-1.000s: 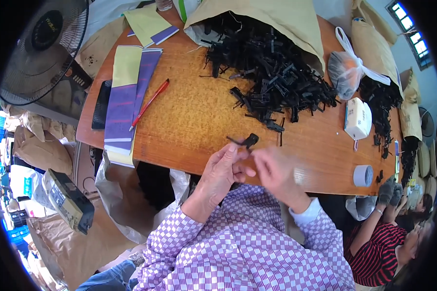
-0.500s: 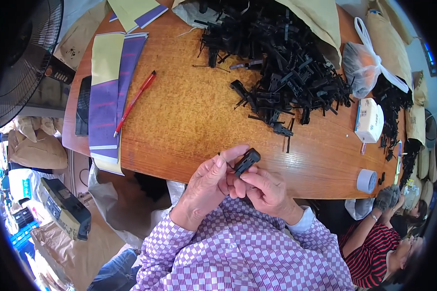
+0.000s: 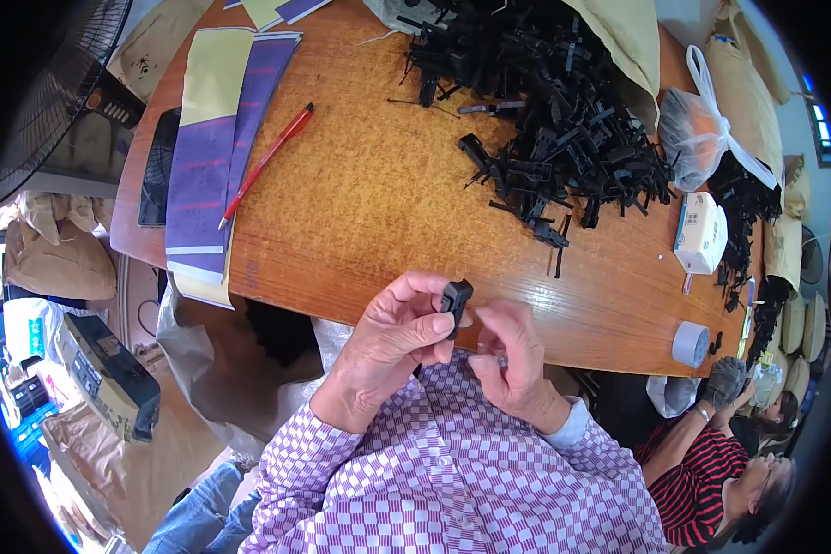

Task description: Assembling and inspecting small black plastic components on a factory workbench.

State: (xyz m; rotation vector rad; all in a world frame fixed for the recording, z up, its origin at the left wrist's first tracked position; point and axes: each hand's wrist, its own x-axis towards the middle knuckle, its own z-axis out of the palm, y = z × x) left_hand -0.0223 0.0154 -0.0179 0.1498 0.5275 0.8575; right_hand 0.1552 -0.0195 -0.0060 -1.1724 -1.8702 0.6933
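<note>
My left hand [image 3: 388,342] pinches a small black plastic part [image 3: 456,300] between thumb and fingers, just in front of the table's near edge. The part stands roughly upright, its lower end covered by my fingers. Close to its right side is my right hand [image 3: 514,360], its thumb and forefinger apart and slightly blurred. I see nothing held in it. A large heap of similar black plastic parts [image 3: 559,138], many with thin sticks or stems, spreads over the far right of the wooden table [image 3: 360,194].
Purple-and-yellow paper strips [image 3: 203,157], a red pen [image 3: 268,166] and a dark phone [image 3: 159,166] lie at left. Right are a tied plastic bag [image 3: 692,138], a white tissue pack [image 3: 700,233] and a tape roll [image 3: 690,343]. A co-worker's gloved hand [image 3: 725,380] is at the right edge.
My right hand has come off the black part and moved slightly right. The left hand keeps the part, now turned more upright. The view has shifted a little.
</note>
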